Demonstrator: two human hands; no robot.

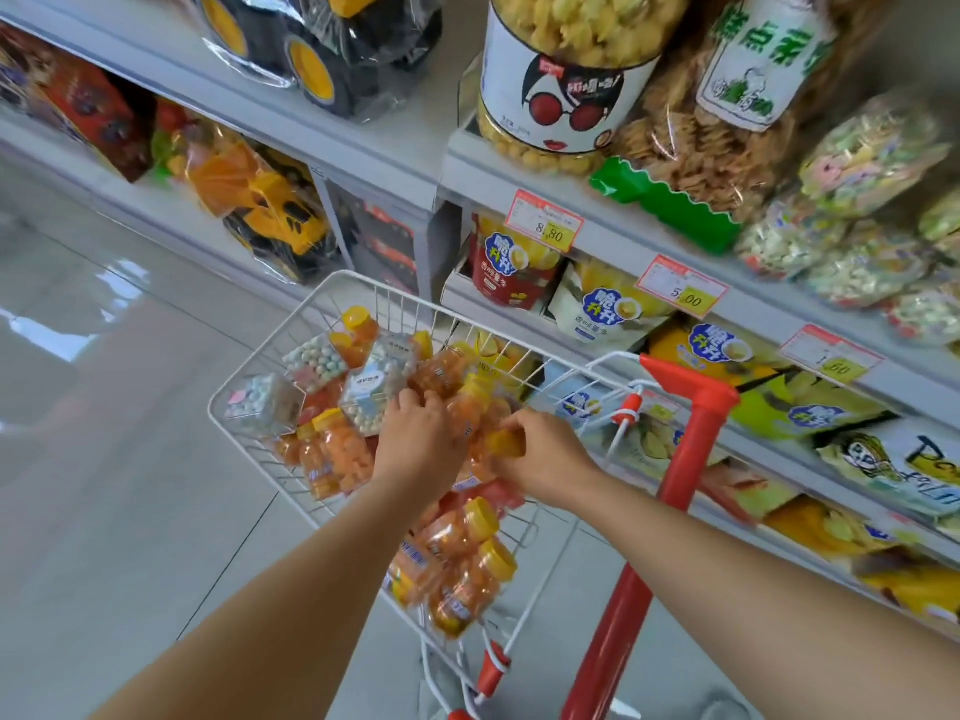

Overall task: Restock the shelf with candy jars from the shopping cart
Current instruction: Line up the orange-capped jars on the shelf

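A white wire shopping cart (270, 350) holds several orange candy jars with yellow lids (332, 454) and clear square jars of pastel candy balls (317, 363). Both my hands are down in the cart. My left hand (415, 433) has its fingers curled over an orange jar (441, 374) in the middle of the pile. My right hand (545, 459) grips the yellow lid of another orange jar (506, 443). The shelf (613, 236) stands to the right and ahead, with snack bags and tubs on it.
The cart's red handle post (680, 459) rises at the right, close to the shelf's edge. Price tags (545, 220) hang on the shelf rails. Toy trucks in plastic (280, 210) fill the shelves at the left. Grey tiled floor (104, 407) lies to the left.
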